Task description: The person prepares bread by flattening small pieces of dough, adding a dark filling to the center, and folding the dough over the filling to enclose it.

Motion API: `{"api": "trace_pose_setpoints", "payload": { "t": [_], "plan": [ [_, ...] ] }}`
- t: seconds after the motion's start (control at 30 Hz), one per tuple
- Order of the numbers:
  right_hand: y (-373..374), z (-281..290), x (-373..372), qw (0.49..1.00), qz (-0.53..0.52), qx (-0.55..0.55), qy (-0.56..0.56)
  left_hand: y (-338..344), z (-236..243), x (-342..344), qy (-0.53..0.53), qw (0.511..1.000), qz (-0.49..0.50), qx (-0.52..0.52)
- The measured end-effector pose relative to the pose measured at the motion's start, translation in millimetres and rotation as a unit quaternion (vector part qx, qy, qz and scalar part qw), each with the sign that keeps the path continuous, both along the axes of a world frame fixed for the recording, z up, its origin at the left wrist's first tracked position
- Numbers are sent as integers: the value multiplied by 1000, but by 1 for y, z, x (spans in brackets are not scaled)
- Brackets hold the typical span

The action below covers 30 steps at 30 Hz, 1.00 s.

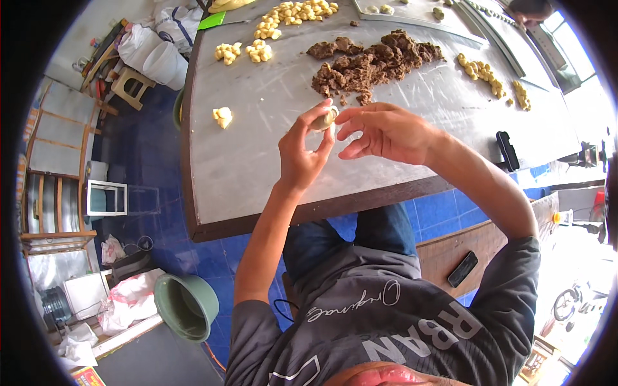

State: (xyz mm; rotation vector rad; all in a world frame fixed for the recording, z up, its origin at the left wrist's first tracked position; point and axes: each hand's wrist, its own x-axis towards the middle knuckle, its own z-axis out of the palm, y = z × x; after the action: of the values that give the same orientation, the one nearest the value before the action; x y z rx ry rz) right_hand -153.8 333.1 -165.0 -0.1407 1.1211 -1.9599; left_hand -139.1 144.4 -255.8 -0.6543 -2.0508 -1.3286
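Note:
Over the metal table [257, 167], my left hand [302, 145] pinches a small, round, pale beige-brown dough ball [327, 119] between thumb and fingers. To its right is my right hand [389, 135], fingers apart and curved toward the ball. The index fingertip comes right up to its edge; whether it touches I cannot tell. Just beyond my hands lies a crumbly brown mass [380, 64], like a filling. Pale yellow dough lumps sit in a large group [293, 18], in small clusters [259, 51], as a single clump [222, 117] at left, and in a row [483, 74] at right.
A metal tray [418, 27] with several small balls stands at the far edge, near another person's hand [529, 13]. A black case [507, 151] lies at the table's right. Below are a phone [462, 269] on a wooden bench [489, 241] and a green tub [187, 307] on the floor.

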Motion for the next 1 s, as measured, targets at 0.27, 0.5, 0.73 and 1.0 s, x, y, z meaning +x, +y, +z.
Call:
{"api": "trace_pose_setpoints", "payload": {
  "t": [0.27, 0.5, 0.73, 1.0],
  "plan": [
    [27, -3, -48, 953, -101, 107, 263, -4, 8, -4, -378, 832, -219, 342],
    [11, -45, -48, 878, 31, 228, 421, -7, 6, -4, -402, 817, -232, 342],
    [9, -34, -49, 860, 74, 194, 466, -2, 10, 1, -380, 842, -263, 279],
    [0, -32, -30, 762, 60, 334, 552, 0, 9, 1, -374, 851, -264, 258]
  ]
}}
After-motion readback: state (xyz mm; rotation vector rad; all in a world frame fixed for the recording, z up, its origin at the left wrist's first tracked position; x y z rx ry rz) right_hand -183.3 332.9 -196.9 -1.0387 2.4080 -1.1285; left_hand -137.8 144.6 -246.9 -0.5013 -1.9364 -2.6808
